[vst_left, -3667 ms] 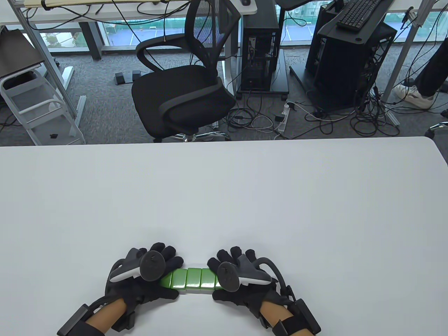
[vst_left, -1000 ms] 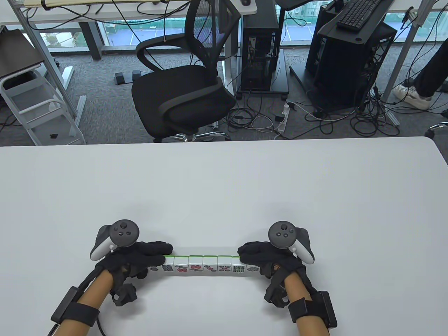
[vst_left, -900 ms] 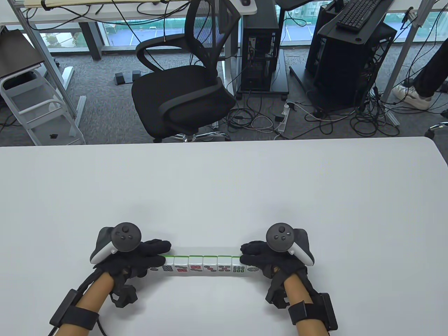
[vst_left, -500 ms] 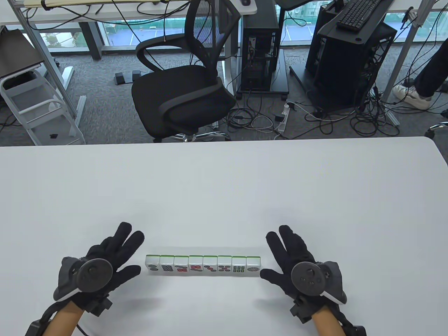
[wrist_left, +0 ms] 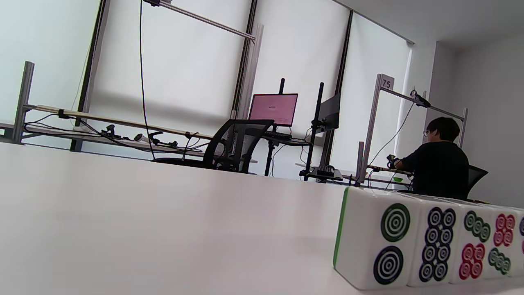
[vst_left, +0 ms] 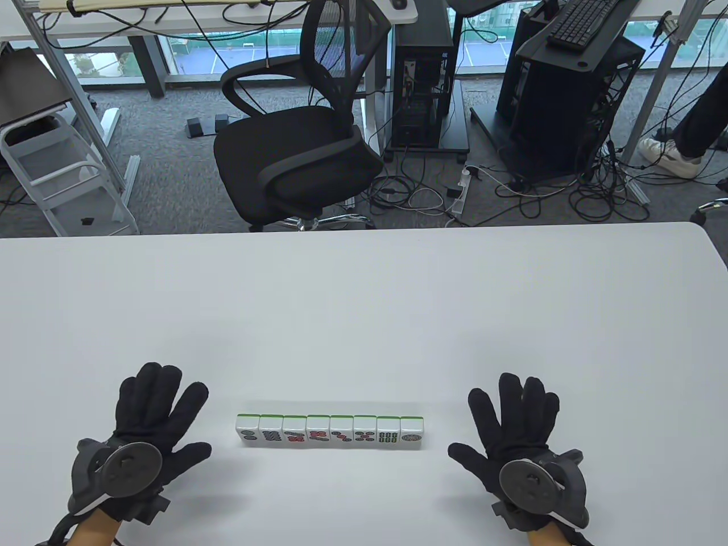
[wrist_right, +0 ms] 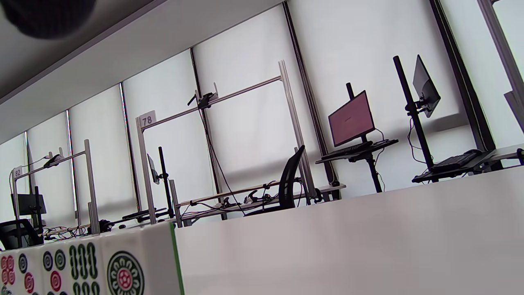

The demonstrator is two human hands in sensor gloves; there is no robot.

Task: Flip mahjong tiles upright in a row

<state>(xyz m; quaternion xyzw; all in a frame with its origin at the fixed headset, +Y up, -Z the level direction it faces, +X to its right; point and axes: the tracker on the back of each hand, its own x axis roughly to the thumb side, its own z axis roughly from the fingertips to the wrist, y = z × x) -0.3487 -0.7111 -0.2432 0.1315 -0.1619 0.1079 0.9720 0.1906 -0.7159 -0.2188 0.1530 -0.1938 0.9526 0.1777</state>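
Several mahjong tiles (vst_left: pixel 330 430) stand upright in one tight row near the front of the white table (vst_left: pixel 364 307), faces toward me, green backs away. My left hand (vst_left: pixel 149 424) lies flat with fingers spread, left of the row and apart from it. My right hand (vst_left: pixel 515 424) lies flat with fingers spread, right of the row and apart from it. Both hold nothing. The left wrist view shows the row's left end (wrist_left: pixel 425 241); the right wrist view shows its right end (wrist_right: pixel 123 266). A dark fingertip (wrist_right: pixel 45 16) shows at that view's top left corner.
The table's far edge (vst_left: pixel 364 230) runs across the middle of the table view. Beyond it are a black office chair (vst_left: pixel 296 142), computer towers, cables on the floor and another desk.
The tiles went from lying green side up to standing upright in a row. Both hands then let go of the row's ends, moved outward and back, and spread flat on the table.
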